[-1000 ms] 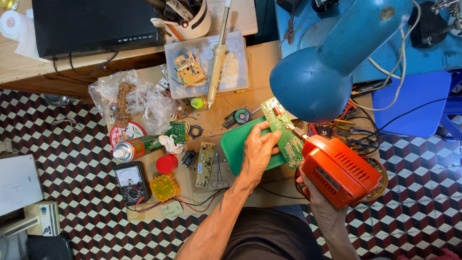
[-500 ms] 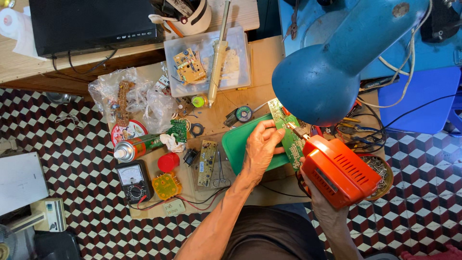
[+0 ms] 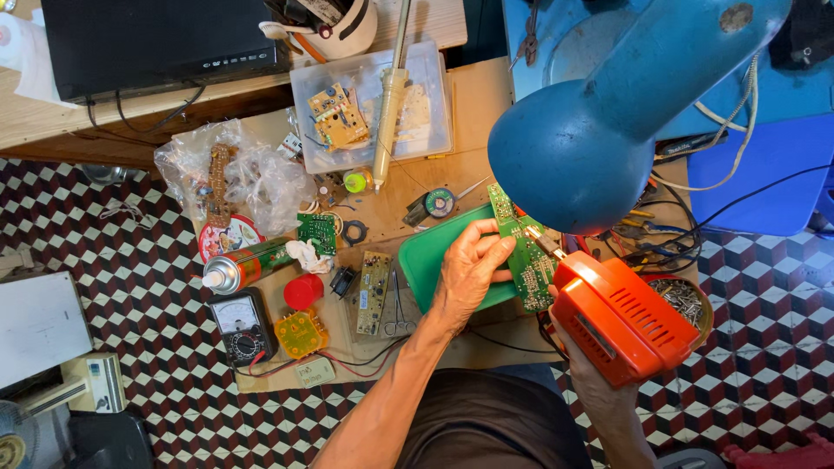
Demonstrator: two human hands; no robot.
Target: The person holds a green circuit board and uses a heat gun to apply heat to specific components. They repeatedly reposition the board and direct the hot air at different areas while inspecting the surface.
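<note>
Green circuit board (image 3: 524, 252) tilted over green tray (image 3: 427, 260), orange soldering gun (image 3: 627, 317) tip touching

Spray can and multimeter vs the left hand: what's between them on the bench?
Head view: between spray can, multimeter and left hand lie a red cap, yellow part, tan board and tweezers.

Left hand (image 3: 469, 269) gripped a green circuit board (image 3: 521, 252) over a green tray (image 3: 426, 260) on the counter (image 3: 469, 113). Right hand (image 3: 595, 391) held an orange soldering gun (image 3: 625, 317), its tip touching the board. A blue lamp shade (image 3: 573, 156) hung just above; a multimeter (image 3: 241, 323) lay well apart.
</note>
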